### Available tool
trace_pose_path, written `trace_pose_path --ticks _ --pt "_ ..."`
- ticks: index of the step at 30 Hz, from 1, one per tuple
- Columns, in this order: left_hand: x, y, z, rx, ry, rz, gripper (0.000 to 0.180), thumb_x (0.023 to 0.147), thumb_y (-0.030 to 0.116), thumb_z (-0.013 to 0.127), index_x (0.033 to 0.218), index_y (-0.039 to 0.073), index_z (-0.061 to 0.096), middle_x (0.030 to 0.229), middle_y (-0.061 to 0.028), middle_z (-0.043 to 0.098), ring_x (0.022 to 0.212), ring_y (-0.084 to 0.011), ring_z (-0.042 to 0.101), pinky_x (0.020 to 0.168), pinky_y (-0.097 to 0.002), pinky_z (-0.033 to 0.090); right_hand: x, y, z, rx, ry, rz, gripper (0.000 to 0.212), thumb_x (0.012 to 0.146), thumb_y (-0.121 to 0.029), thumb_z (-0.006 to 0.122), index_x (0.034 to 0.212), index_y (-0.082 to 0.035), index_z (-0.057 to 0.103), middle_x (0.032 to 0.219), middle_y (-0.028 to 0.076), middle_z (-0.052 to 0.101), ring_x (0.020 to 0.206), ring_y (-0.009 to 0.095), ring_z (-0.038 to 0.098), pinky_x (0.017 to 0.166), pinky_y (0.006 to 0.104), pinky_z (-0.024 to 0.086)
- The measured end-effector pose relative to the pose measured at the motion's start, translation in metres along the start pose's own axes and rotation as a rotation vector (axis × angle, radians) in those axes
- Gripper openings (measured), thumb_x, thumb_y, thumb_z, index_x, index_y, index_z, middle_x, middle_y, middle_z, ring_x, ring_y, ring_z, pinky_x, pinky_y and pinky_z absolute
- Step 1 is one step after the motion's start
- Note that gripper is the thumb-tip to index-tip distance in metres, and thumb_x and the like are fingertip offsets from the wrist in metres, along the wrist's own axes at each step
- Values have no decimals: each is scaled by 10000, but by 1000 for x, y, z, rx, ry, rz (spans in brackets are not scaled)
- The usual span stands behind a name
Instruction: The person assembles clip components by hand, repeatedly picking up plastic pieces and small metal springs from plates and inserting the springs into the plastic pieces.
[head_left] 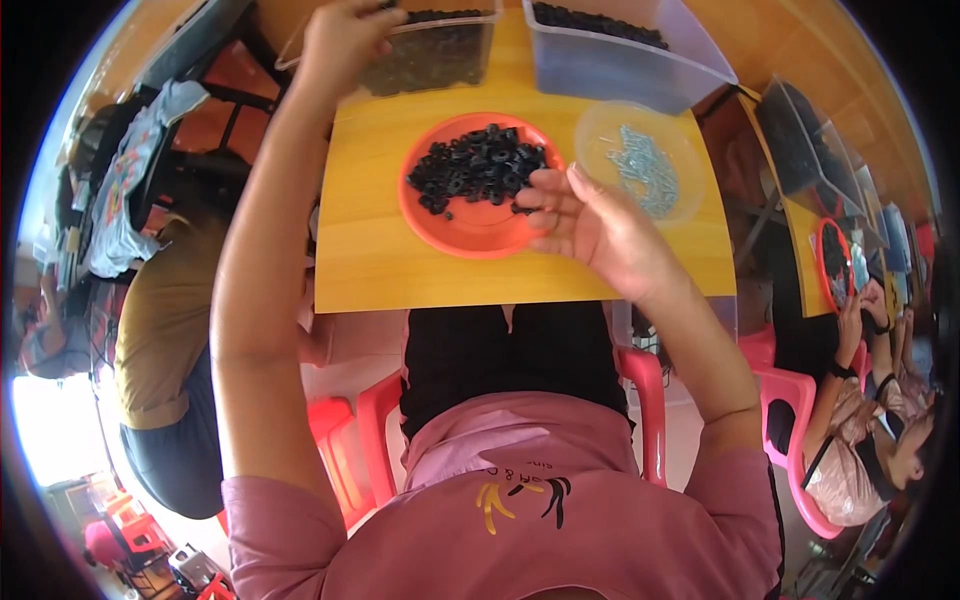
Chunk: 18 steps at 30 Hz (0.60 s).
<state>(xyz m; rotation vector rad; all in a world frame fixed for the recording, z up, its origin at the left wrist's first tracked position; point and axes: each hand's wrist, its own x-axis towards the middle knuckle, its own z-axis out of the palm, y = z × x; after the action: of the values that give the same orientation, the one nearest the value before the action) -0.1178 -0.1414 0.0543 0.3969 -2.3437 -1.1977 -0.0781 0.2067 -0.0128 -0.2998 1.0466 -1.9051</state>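
Note:
My left hand (345, 42) reaches far forward over the near left side of a clear plastic bin (425, 72) of small black parts. Its fingers are bent together, with something dark by the fingertips at the picture's top edge; what they hold is too small to make out. My right hand (600, 225) hovers at the right rim of an orange-red plate (470, 235), fingers loosely curved and apart, nothing seen in the palm. A heap of small black parts (480, 165) lies on that plate, some close to the right fingertips.
Behind the right hand sits a clear round dish (690, 195) with many small silvery pins (645, 170). A second plastic bin (620, 70) of black parts stands at the back right of the yellow table (365, 270). People sit to both sides; one at right works at another table.

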Motion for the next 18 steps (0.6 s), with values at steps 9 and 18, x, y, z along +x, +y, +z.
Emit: trace_pose_path --ticks 9,18 --pt "-11 37 18 271 129 339 473 870 148 711 1271 -42 548 1029 -164 662 739 -216 646 602 -331 504 25 -75 -114 -1187 486 -578 246 916 -223 632 1012 -3 689 904 67 702 764 157 625 710 295 496" --pt "-126 20 51 110 -262 319 208 904 104 659 1096 29 686 839 -12 683 731 -50 593 661 -220 492 67 -70 -123 -2075 414 -369 145 867 -234 630 877 -116 713 935 108 650 872 305 630 746 417 487"
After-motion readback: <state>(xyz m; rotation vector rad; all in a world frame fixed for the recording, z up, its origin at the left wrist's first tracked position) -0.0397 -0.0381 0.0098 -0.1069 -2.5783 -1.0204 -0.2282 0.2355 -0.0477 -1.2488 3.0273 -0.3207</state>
